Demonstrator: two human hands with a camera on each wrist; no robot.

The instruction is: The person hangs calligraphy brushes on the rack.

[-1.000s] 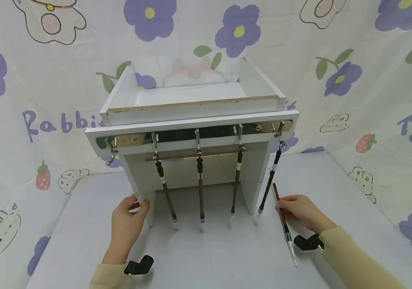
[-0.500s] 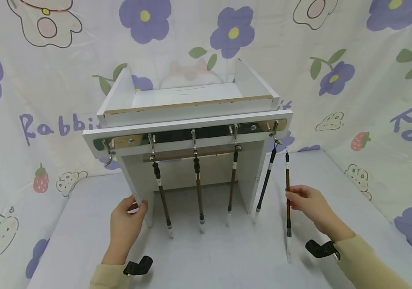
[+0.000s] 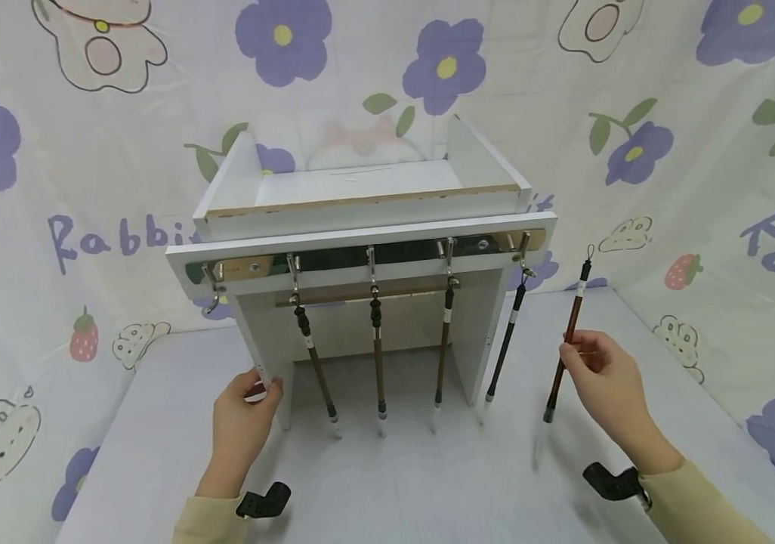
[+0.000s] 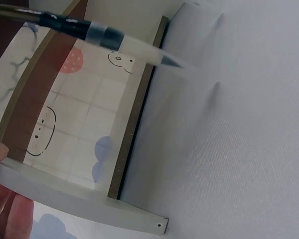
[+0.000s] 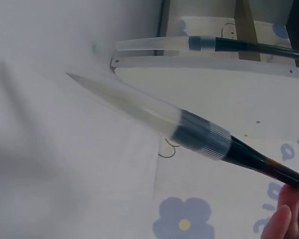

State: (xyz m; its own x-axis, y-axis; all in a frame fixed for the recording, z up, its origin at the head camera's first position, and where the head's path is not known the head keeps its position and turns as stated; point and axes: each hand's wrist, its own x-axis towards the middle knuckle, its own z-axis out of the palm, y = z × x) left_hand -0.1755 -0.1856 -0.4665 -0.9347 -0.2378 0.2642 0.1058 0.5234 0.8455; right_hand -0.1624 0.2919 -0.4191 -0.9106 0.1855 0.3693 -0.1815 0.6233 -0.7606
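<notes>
In the head view my right hand (image 3: 608,378) pinches a calligraphy brush (image 3: 572,317) by its brown handle. The brush slants, loop end up and to the right, its clear-capped bristles pointing down. The right wrist view shows those capped pale bristles (image 5: 139,112) close up, with fingertips (image 5: 284,214) on the handle. My left hand (image 3: 245,412) grips the front edge of the left side panel (image 3: 254,332) of a white wooden stand (image 3: 360,233). Several similar brushes (image 3: 378,355) hang by loops from metal hooks (image 3: 371,264) along the stand's front, apart from the held brush.
At the left end of the metal strip is another hook (image 3: 211,291), with no brush on it. The stand rests on a white-covered table (image 3: 394,491). A patterned cloth (image 3: 537,136) with purple flowers hangs behind. The rightmost hanging brush (image 3: 506,340) lies between the stand and my right hand.
My right hand has raised the brush off its low position and moved it rightward. The brush stood near vertical midway and now leans right at the top. My left hand keeps its place.
</notes>
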